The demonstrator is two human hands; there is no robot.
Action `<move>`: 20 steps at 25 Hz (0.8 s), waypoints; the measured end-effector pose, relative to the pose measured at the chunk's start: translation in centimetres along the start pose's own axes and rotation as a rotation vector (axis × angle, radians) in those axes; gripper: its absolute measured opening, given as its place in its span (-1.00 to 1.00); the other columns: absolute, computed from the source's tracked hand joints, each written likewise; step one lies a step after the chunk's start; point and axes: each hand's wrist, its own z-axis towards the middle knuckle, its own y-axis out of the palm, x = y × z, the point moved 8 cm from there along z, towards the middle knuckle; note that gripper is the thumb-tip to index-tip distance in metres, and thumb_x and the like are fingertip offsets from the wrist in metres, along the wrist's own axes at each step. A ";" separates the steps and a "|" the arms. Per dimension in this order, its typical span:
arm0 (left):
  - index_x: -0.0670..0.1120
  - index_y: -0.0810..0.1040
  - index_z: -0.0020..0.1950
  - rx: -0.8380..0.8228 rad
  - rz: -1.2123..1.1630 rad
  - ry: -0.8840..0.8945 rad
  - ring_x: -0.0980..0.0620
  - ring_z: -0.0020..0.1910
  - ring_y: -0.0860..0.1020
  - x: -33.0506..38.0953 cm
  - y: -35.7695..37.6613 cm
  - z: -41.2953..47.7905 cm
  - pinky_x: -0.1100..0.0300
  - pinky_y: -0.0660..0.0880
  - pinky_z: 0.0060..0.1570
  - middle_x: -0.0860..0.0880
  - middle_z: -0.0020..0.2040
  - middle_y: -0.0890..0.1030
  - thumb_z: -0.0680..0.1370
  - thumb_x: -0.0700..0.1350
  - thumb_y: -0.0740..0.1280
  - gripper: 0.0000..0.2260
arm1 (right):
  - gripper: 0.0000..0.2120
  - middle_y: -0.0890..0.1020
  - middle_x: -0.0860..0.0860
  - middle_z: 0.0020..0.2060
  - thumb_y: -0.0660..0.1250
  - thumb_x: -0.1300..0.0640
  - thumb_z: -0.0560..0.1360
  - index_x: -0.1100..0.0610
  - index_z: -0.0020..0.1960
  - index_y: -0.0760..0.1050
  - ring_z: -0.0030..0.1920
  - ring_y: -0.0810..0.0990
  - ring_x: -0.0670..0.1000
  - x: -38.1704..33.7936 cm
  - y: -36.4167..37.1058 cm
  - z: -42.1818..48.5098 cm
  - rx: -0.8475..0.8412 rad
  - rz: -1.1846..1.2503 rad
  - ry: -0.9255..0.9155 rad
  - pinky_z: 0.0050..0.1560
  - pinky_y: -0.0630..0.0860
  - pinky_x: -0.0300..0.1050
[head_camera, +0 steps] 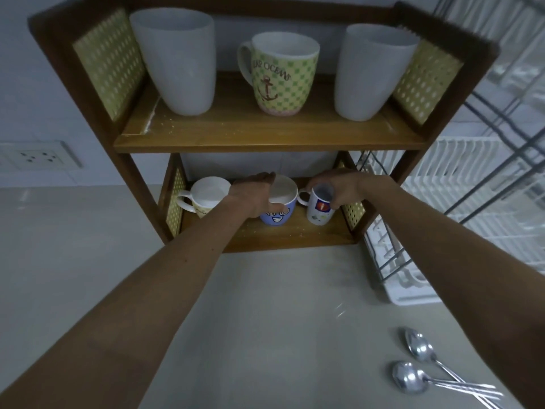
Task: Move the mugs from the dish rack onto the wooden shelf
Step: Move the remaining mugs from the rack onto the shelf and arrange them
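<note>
The wooden shelf [265, 137] has two boards. On the lower board my left hand [253, 196] grips the rim of a blue mug with a cartoon face [277, 215]. Beside it my right hand [339, 187] holds a small white mug with a red emblem [320, 212], handle pointing left. A white mug [206, 196] stands at the left end of the same board. The upper board carries a tall white cup [177, 60], a green checked anchor mug [283, 75] and another tall white cup [371, 72].
The wire dish rack [477, 184] with its white tray [413, 293] stands right of the shelf. Two spoons [421, 367] lie on the grey counter at lower right. A wall socket [38, 156] is at the left.
</note>
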 end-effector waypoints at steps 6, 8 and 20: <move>-0.10 0.11 0.53 0.014 0.002 0.009 -0.16 0.37 0.37 0.0 -0.1 0.0 0.01 0.44 0.20 -0.11 0.48 0.32 0.42 0.30 0.32 -0.16 | -0.34 0.41 0.07 0.35 0.46 0.17 0.38 -0.02 0.41 0.28 0.28 0.42 0.12 0.3 -0.5 0.0 0.104 -0.030 0.052 0.14 0.48 -0.02; -0.10 0.10 0.53 0.009 -0.006 0.009 -0.16 0.38 0.37 0.0 0.0 0.0 0.01 0.43 0.20 -0.11 0.49 0.31 0.42 0.29 0.32 -0.17 | -0.35 0.44 0.11 0.32 0.47 0.17 0.38 0.03 0.40 0.30 0.26 0.44 0.13 0.4 -0.6 0.0 0.148 -0.078 0.055 0.10 0.48 -0.03; -0.06 -0.20 0.56 -0.213 -0.056 0.009 -0.10 0.54 0.08 0.9 -2.0 -2.3 -0.02 0.20 0.44 -0.07 0.60 -0.11 0.51 0.27 0.23 -0.15 | -0.21 0.16 0.13 0.52 0.38 0.08 0.45 0.05 0.54 0.01 0.47 0.20 0.18 -0.7 -0.8 -2.0 0.070 -0.088 0.097 0.39 0.30 0.09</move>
